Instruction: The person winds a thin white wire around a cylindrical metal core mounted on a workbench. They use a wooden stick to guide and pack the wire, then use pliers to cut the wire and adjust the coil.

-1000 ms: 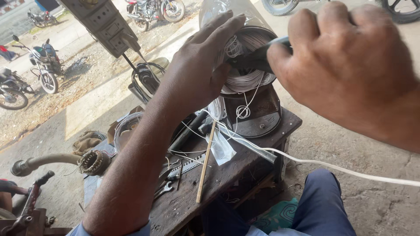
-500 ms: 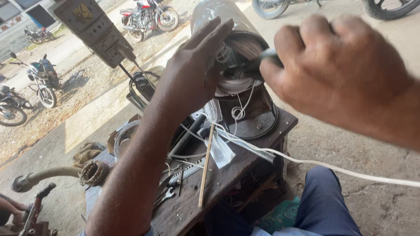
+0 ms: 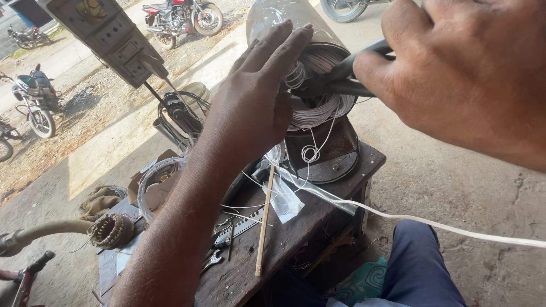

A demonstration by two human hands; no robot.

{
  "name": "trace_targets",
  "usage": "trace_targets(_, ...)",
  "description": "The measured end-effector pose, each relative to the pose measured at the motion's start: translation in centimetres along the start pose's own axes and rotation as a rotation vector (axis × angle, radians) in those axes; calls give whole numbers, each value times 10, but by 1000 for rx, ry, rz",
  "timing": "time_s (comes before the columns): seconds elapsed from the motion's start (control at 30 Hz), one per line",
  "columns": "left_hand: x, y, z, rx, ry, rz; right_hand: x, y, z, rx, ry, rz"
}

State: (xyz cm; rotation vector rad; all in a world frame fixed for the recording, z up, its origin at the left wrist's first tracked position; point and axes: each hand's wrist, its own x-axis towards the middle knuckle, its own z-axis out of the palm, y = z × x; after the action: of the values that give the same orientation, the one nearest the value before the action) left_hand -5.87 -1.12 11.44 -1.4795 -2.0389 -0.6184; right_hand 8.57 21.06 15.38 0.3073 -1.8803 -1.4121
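Both hands have drawn nearer the camera. One motor stator (image 3: 321, 108) with white wire windings stands on the wooden bench (image 3: 296, 239) (its far side is hidden). The left hand (image 3: 253, 108) lies flat against it, fingers spread; the right hand (image 3: 472, 74), partly cropped, grips one dark tool (image 3: 347, 77).

Left hand (image 3: 250, 108) and right hand (image 3: 472, 74) crowd the wire coil (image 3: 318, 96), blocking it from above. Stick (image 3: 264, 222), wrench (image 3: 211, 260) and loose wire clutter the bench (image 3: 335, 210); concrete floor (image 3: 455, 182) to the right lies open.
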Motion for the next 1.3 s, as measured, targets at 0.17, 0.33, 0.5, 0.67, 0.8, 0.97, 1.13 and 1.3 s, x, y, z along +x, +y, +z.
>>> trace_targets(0.17, 4, 2, 6, 20, 3, -24, -3, -2, -3, -96, -17, 37)
trace_targets(0.33, 9, -1, 0, 6, 3, 32, 0, 2, -16, 5, -27, 40)
trace_targets(0.5, 10, 1, -4, -40, -8, 38, 0, 4, -28, -79, -40, -44)
trace_targets(0.67, 6, -7, -6, -133, -106, -28, 2, -4, -20, -134, -15, -83)
trace_targets(0.8, 13, -11, -12, -69, -140, 89, 3, -5, -9, -100, 12, -82)
trace_targets(0.97, 9, 5, 5, 40, -15, 31, -1, -1, -6, -79, 30, -114)
trace_targets(1.13, 4, 2, 20, 27, 31, -48, 5, -2, -12, -75, -17, -181)
trace_targets(1.3, 9, 6, 22, 57, -45, -147, 10, -3, -20, -87, 6, -182)
